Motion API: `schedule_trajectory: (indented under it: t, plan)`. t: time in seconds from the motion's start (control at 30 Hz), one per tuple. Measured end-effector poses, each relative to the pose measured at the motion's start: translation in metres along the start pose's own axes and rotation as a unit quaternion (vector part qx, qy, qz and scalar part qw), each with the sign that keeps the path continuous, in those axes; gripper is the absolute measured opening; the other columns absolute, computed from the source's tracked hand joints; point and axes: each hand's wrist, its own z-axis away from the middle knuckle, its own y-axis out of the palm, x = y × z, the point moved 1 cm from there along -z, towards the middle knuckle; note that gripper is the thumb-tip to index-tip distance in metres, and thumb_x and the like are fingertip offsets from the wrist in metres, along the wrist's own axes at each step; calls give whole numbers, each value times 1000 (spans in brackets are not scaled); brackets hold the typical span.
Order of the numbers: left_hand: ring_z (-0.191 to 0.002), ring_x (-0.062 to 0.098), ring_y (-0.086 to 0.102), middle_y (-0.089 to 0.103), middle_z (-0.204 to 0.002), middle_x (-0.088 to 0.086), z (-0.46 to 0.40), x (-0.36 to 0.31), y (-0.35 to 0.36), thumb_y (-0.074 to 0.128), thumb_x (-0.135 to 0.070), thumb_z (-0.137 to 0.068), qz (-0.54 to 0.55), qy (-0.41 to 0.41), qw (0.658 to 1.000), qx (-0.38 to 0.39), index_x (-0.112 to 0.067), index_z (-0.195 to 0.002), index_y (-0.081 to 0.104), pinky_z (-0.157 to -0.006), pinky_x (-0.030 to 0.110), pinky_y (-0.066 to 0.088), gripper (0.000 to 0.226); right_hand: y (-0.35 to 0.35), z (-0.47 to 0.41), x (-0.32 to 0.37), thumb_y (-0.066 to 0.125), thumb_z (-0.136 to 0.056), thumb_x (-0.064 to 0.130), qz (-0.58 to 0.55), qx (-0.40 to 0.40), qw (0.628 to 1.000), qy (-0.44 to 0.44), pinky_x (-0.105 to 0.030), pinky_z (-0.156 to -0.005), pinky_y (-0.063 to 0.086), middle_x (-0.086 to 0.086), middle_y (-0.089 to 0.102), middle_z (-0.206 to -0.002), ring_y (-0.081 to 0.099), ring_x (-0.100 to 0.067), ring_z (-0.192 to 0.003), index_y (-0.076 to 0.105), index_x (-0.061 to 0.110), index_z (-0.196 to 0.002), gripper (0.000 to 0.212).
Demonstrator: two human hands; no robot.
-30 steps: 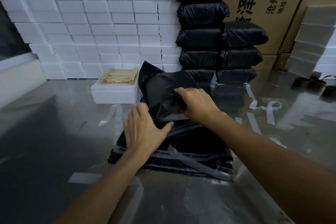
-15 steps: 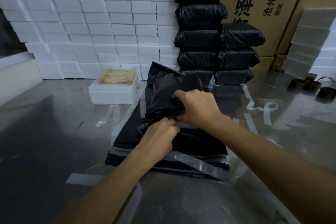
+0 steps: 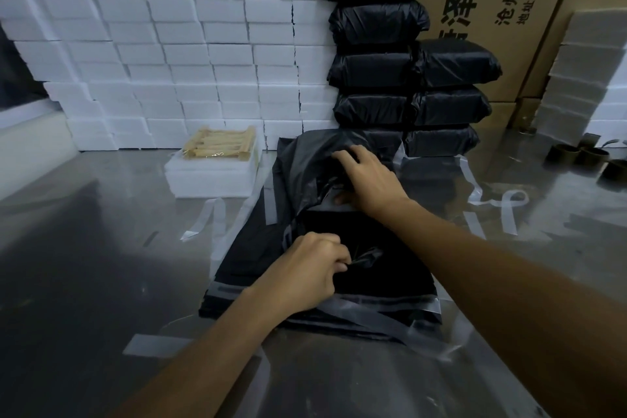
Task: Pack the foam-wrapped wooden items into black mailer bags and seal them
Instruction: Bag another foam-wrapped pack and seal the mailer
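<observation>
On the steel table point(image 3: 84, 265), a stack of flat black mailer bags point(image 3: 258, 248) is laid. The top bag's point(image 3: 305, 163) near edge is pinched by the curled left hand point(image 3: 305, 271), while its raised part is held by the right hand point(image 3: 368, 180). Foam-wrapped wooden pieces point(image 3: 219, 146) are set just left of it; sealed bags point(image 3: 407, 105) are stacked behind.
</observation>
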Motion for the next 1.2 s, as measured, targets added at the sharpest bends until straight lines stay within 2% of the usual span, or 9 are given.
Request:
schedule_trajectory:
  t: [0.17, 0.27, 0.37, 0.53, 0.63, 0.83, 0.97, 1.13, 1.2]
  plan:
    - [-78, 12, 56, 55, -84, -8, -3, -4, 1, 58, -30, -96, 42, -66, 997, -13, -16, -99, 67, -70, 37, 52, 17, 4, -3, 0, 68, -91, 15, 10, 10, 1000, 10, -53, -96, 45, -15, 30, -153, 24, -35, -147, 34, 23, -151, 70]
    - [-111, 23, 51, 49, -128, 0, -18, -7, 4, 43, -45, -100, -61, -115, 991, 5, -19, -135, 50, -88, 41, 49, 44, -3, 3, -1, 50, -99, 13, -2, 24, 1000, 1, -57, -107, 37, -11, 18, -165, 12, -33, -153, 39, 25, -152, 56]
    - [-131, 35, 34, 25, -151, 11, -41, -10, 7, 46, -44, -99, -198, -157, 966, 53, -14, -141, 42, -100, 47, 41, 53, -15, 15, 7, 48, -99, 14, -18, 14, 1000, -12, -51, -104, 40, -10, 37, -157, 32, -35, -144, 49, 18, -146, 47]
    - [-112, 29, 55, 59, -125, 13, -65, -8, 2, 46, -37, -99, -166, -202, 958, 117, -10, -122, 56, -80, 32, 42, 36, -33, 39, 26, 49, -90, 11, -68, 25, 997, 5, -45, -95, 46, -16, 66, -124, 56, -41, -115, 61, 21, -132, 45]
    - [-127, 30, 47, 50, -141, 13, -64, -7, 4, 40, -37, -101, -107, -267, 937, 197, -13, -139, 45, -92, 37, 40, 44, -34, 56, 39, 50, -84, 8, -54, 28, 998, -28, -44, -82, 49, -20, 68, -104, 59, -44, -99, 63, 11, -117, 35]
    - [-137, 29, 36, 35, -154, 10, -61, -13, 5, 38, -43, -102, -65, -299, 924, 230, -16, -151, 29, -103, 37, 36, 56, -24, 71, 34, 47, -92, 8, -70, 34, 997, -25, -44, -90, 48, -20, 67, -117, 59, -43, -108, 50, 20, -145, 55]
    - [-124, 29, 48, 48, -142, 9, -51, -13, 3, 41, -38, -100, -74, -259, 943, 194, -21, -139, 44, -98, 39, 43, 43, -14, 81, 25, 53, -89, 3, -131, -41, 990, -31, -44, -97, 48, -7, 54, -144, 51, -32, -129, 59, 19, -138, 52]
    - [-99, 28, 59, 65, -103, 4, -28, -15, -10, 38, -57, -97, -238, -196, 940, 143, -20, -96, 58, -94, 44, 31, 42, 6, 103, -14, 61, -80, -6, -111, -34, 987, 108, -37, -85, 49, -9, 55, -120, 56, -31, -110, 67, 13, -124, 48]
    - [-100, 27, 59, 64, -101, 2, -14, -10, -19, 35, -62, -96, -254, -195, 938, 132, -22, -102, 62, -99, 48, 29, 48, 4, 107, -27, 62, -75, -9, -126, -32, 984, 119, -37, -80, 50, -6, 59, -109, 61, -30, -102, 72, 12, -115, 46]
